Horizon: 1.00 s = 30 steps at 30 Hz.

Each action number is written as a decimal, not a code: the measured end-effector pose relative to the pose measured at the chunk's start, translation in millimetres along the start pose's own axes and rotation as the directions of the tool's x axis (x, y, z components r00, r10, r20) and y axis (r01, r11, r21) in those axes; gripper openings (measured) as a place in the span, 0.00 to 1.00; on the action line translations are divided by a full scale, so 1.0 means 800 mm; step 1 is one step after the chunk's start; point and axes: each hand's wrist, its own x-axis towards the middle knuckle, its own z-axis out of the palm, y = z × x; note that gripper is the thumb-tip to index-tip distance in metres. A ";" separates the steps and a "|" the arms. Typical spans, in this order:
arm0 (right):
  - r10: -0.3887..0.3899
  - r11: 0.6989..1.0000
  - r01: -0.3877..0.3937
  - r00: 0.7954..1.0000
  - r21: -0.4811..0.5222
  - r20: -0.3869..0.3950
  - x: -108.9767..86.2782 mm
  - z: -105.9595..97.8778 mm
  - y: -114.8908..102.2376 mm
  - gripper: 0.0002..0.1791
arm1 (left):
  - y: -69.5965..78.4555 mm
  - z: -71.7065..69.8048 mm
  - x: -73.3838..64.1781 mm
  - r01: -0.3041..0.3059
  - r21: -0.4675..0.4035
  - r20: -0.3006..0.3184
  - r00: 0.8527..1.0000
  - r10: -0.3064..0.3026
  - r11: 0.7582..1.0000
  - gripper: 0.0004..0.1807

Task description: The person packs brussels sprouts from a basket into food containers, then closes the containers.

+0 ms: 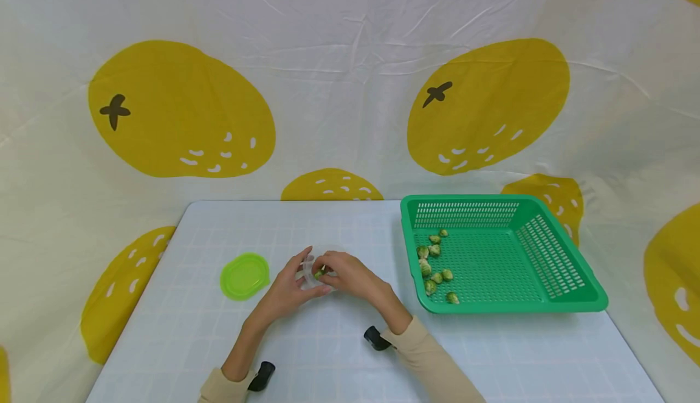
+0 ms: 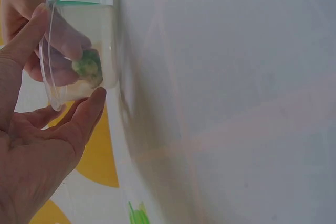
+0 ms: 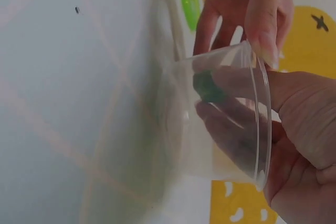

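Pinching a Brussels sprout (image 2: 88, 67) with the right grip (image 1: 348, 273), reaching down through the rim of the clear cup (image 2: 92, 17). Holding the sprout between the walls, nearer base than rim. Bracing the cup from its left with the left grip (image 1: 288, 290), curling thumb and fingers around the outside.

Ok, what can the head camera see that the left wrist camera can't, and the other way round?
Only the head view shows the Brussels sprouts lying in the green basket, and the beige sleeves.

Only the left wrist view shows the clear cup from its side, with a sprout seen through its wall.

Both show the cup, that sprout, the left hand, the right hand, and at least part of the basket and green lid.
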 end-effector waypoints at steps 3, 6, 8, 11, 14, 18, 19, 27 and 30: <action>0.034 0.999 -0.034 0.999 -0.006 0.032 0.004 -0.001 -0.001 0.07 | -0.001 0.000 0.001 0.004 -0.005 0.002 1.000 -0.004 1.000 0.58; 0.073 0.997 -0.073 0.995 -0.002 0.063 0.008 -0.001 -0.002 0.07 | -0.002 0.001 0.002 0.003 -0.010 0.006 1.000 -0.003 1.000 0.58; 0.090 0.996 -0.090 0.993 -0.001 0.079 0.011 -0.001 -0.003 0.07 | -0.003 0.001 0.002 0.000 -0.011 0.009 1.000 0.000 1.000 0.58; 0.090 0.996 -0.090 0.991 -0.003 0.094 0.014 -0.001 -0.002 0.07 | -0.004 0.001 0.002 0.003 -0.012 0.013 1.000 -0.003 1.000 0.58; 0.076 0.997 -0.075 0.992 -0.017 0.098 0.016 0.000 0.000 0.07 | -0.005 0.002 0.002 0.010 -0.016 0.014 1.000 -0.010 1.000 0.58; 0.063 0.997 -0.059 0.993 -0.045 0.096 0.015 -0.002 0.000 0.07 | -0.006 0.003 0.003 0.004 -0.023 0.013 1.000 -0.004 1.000 0.58; 0.064 0.997 -0.059 0.993 -0.055 0.096 0.014 -0.003 0.000 0.06 | -0.007 0.003 0.003 0.002 -0.025 0.011 1.000 -0.002 1.000 0.58; 0.067 0.995 -0.060 0.994 -0.074 0.092 0.004 -0.013 -0.009 0.07 | -0.006 0.002 0.000 0.002 -0.024 0.002 1.000 -0.002 1.000 0.58; 0.062 0.996 -0.057 0.995 -0.072 0.073 -0.002 -0.019 -0.013 0.08 | -0.004 0.001 0.000 0.003 -0.016 -0.003 1.000 -0.003 1.000 0.58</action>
